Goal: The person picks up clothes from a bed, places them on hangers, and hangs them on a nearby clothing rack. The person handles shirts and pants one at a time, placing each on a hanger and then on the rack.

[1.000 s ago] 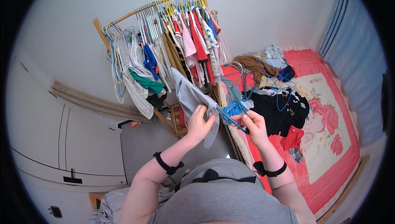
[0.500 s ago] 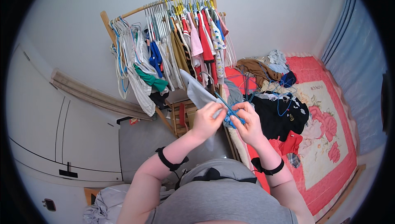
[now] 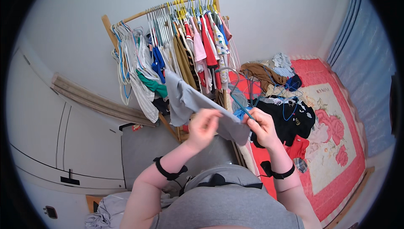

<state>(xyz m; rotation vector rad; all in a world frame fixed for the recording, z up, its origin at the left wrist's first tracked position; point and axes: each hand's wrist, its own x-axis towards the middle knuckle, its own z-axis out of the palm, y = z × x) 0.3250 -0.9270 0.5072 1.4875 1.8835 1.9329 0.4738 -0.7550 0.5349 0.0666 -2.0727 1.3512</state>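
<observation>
At the frame's right, one bed bears a red floral cover; upper centre, one wooden clothes rack. Mid-frame, one grey garment hangs; the right hand pinches one blue hanger, the blurred left hand's hold unclear.

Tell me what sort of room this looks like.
Most likely a bedroom, perhaps doubling as a dressing area: there's what looks like a low bed with a pink floral cover, a wooden clothes rack, and a long blue curtain.
</observation>
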